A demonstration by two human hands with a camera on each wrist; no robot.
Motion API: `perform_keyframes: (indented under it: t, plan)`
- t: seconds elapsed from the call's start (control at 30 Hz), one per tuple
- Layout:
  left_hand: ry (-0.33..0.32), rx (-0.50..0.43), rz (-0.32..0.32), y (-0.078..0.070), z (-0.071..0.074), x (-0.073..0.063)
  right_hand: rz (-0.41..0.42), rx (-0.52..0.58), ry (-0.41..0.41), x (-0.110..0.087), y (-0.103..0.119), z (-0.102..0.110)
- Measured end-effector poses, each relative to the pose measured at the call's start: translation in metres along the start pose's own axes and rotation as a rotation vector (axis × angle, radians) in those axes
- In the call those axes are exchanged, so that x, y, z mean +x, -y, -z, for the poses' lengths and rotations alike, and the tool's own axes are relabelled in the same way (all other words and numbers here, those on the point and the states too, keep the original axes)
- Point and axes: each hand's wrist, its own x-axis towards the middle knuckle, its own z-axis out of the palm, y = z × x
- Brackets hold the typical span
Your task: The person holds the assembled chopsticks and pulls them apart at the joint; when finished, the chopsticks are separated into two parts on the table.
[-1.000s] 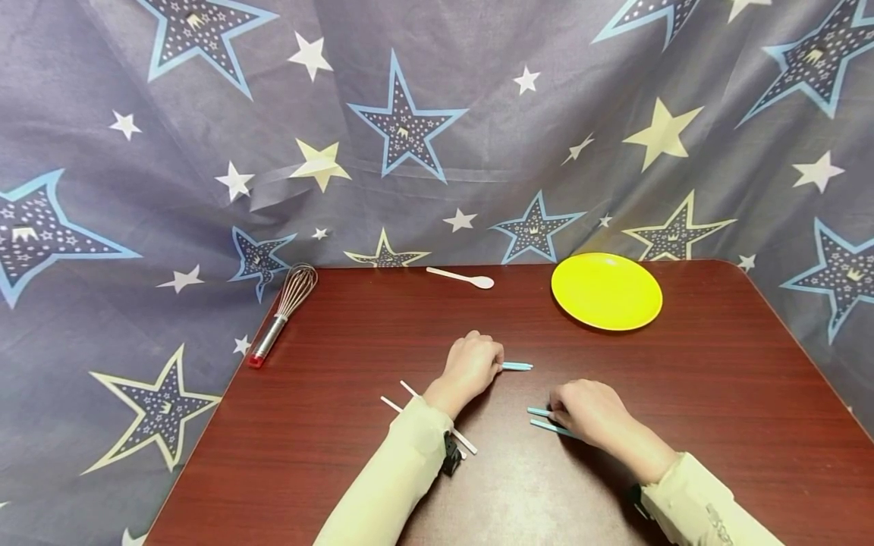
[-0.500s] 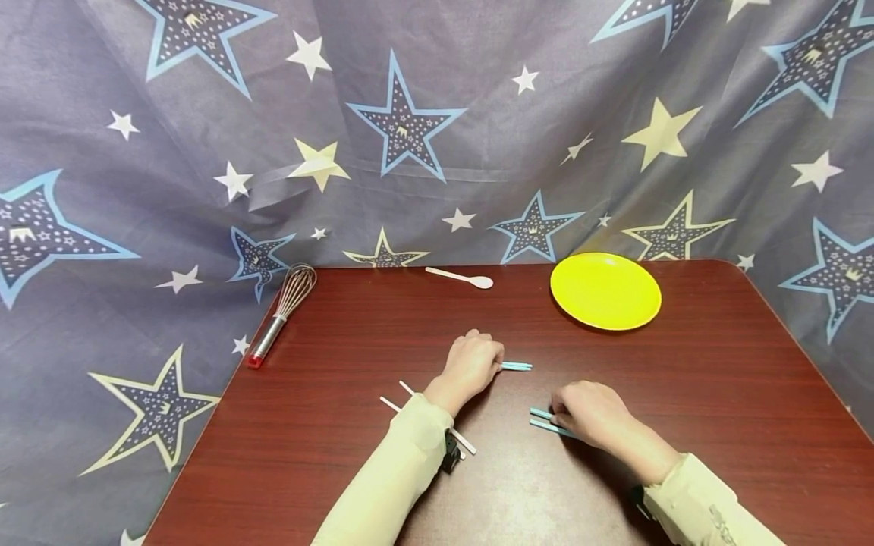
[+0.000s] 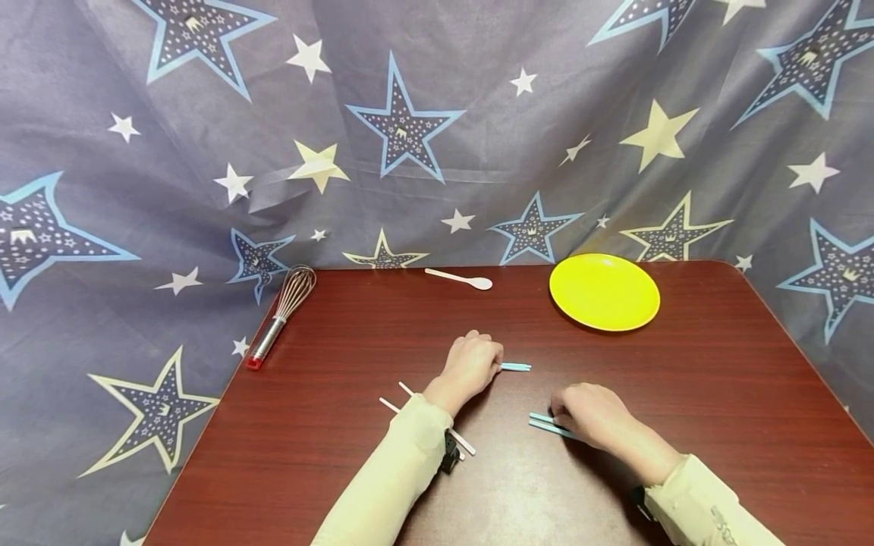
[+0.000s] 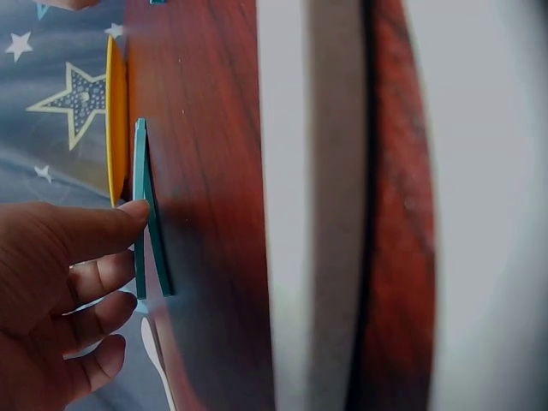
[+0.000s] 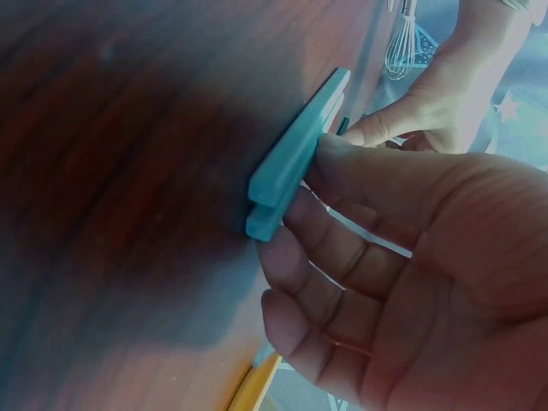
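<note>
My left hand (image 3: 471, 360) pinches a pair of light blue chopsticks (image 3: 516, 367) low over the table, their ends showing to the right of the fingers. In the left wrist view the thumb lies on these teal-looking chopsticks (image 4: 141, 167). Nearer and to the right, my right hand (image 3: 590, 413) holds two more blue chopsticks (image 3: 549, 428), side by side and pointing left. The right wrist view shows the thumb against this pair (image 5: 287, 163), with the other fingers curled behind. Two white chopsticks (image 3: 464, 442) lie partly hidden under the left forearm.
A yellow plate (image 3: 605, 292) stands at the back right of the brown table (image 3: 717, 364). At the back edge lies a white spoon (image 3: 459, 278), and at the left edge a whisk (image 3: 283, 315). Behind hangs a star-patterned cloth (image 3: 478, 91).
In my right hand the farther blue chopstick has shifted toward the nearer one, so the gap between their ends is narrower. The left hand has stayed in place with its pair.
</note>
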Motion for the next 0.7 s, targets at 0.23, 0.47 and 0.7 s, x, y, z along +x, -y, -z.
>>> perform_keyframes:
  t: [0.23, 0.47, 0.7]
  plan:
    - [-0.006, 0.001, -0.005, -0.0003, 0.0018, -0.0009, 0.009, 0.018, 0.007, -0.0002, -0.0009, -0.0008]
    - [-0.004, 0.006, -0.008, -0.0006, 0.0019, 0.0002, 0.011, 0.035, 0.019, -0.0002, -0.0005, -0.0004]
    - [-0.003, 0.008, -0.012, -0.0009, 0.0003, 0.0007, 0.026, 0.052, 0.026, -0.0006, -0.0006, 0.0018]
